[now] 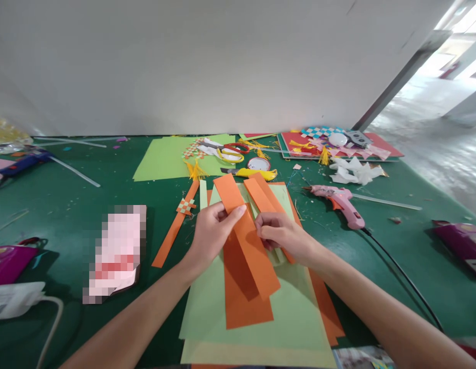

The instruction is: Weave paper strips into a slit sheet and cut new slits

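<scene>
My left hand (212, 230) pinches an orange paper strip (253, 251), its thumb lying on top. The strip slants from upper left to lower right, raised over the sheets and casting a shadow. My right hand (280, 231) is closed, its curled fingertips at the strip's right edge. Below lies a wider orange paper piece (248, 310) on pale green sheets (295, 318). Other orange strips (266, 190) lie partly beneath my right hand. Left of the stack is a narrow orange strip with a woven checkered piece (185, 206) and a yellow tassel (195, 170).
A pink glue gun (340, 201) with a black cord lies at right. Scissors (230, 152) and a yellow utility knife (257, 173) are behind the stack. A pixelated phone-shaped object (118, 251) lies at left. The green table (380, 246) meets a pale panel (207, 66) at the back.
</scene>
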`<state>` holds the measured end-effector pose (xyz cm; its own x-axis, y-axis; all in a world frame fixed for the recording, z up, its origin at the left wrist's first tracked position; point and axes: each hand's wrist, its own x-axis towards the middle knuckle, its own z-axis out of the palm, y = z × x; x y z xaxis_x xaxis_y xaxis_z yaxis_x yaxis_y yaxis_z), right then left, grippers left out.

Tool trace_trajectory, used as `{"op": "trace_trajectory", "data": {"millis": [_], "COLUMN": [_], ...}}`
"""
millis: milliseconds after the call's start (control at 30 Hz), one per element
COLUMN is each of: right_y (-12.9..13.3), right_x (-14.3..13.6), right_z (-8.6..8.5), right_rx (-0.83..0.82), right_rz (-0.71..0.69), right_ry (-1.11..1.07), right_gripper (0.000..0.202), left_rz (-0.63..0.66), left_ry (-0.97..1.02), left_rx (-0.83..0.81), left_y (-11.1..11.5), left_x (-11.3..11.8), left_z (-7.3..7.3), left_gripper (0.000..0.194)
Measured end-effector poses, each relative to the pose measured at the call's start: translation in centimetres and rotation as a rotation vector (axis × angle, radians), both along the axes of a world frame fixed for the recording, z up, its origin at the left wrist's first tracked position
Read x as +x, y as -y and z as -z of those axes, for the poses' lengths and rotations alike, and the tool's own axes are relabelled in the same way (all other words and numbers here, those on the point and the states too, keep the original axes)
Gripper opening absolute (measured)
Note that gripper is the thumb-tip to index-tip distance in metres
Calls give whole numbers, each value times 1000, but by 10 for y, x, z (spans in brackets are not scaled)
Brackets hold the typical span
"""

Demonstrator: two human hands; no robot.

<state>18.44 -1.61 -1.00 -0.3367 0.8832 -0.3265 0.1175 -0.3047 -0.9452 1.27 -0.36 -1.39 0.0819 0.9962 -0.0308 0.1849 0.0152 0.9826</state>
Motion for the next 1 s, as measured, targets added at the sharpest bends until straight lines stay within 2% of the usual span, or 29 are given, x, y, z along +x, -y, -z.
{"op": "trace_trajectory", "data": {"millis": [167, 400, 633, 767, 867, 1000], "right_y": [-1, -1, 0, -1, -1, 0], "right_x": [0, 1, 2, 2, 1, 1], "right_z": [1, 4, 1, 1, 1, 0], "right_rx": [0, -17, -23, -23, -25, -40], "right_rz": [29, -20, -52, 3, 15, -24], "right_ry": [-10, 5, 14, -12, -22, -16], "right_gripper": [3, 4, 4, 3, 3, 1], "left_rz": [117, 72, 18, 115, 158, 61], "left_ry": [13, -67, -14, 77, 52, 25], "left_rx": [-93, -42, -32, -122, -142, -72], "left_y": [2, 0, -3, -1, -2, -7], "left_x": [3, 1, 0, 2, 1, -4], "left_z": [-1, -2, -5, -6, -4, -4], "left_gripper": [30, 41, 37, 29, 28, 30]}}
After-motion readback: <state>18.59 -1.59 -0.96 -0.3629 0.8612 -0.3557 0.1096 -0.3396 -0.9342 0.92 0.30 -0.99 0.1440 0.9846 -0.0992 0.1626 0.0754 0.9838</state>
